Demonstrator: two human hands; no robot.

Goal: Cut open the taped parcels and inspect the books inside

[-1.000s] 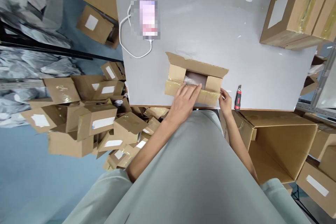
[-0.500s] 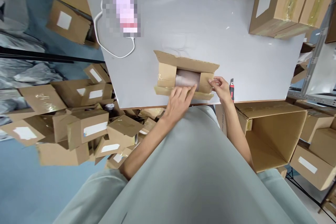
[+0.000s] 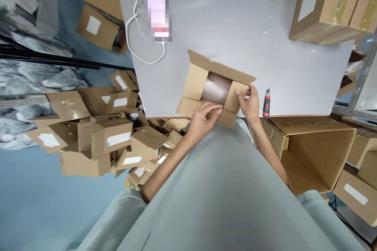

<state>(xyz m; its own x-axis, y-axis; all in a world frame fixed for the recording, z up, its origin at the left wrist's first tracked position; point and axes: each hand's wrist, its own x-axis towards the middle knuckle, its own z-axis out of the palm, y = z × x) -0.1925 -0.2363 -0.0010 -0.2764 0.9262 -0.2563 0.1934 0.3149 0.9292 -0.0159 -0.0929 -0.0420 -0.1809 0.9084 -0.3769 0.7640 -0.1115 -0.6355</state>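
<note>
Fingers (image 3: pixel 212 106) of your left hand (image 3: pixel 202 121) were drawn nearly together, thumb close to forefinger, over the near flap (image 3: pixel 188 106) of the open box (image 3: pixel 196 81); you could not tell whether they had a pinch of card or nothing at all. Your right hand (image 3: pixel 250 104) had the box's right end between its parts, thumb on the right flap (image 3: pixel 232 100) and the rest curled outside, though how firmly did not show. Wrapped contents (image 3: pixel 217 87) showed through the opening, just beyond your left fingertips and slightly to their left, so that hand was the nearer; from your right thumb they lay leftward, with the right flap between. Their own long axis stayed unclear, since the box hid their ends. The box itself ran lengthwise from left to right before you on the tabletop (image 3: pixel 206 27), askew, its right end closer to your body. Its near flap was folded out toward you, past the edge, and its far flap (image 3: pixel 222 66) stood out on the opposite side.
</note>
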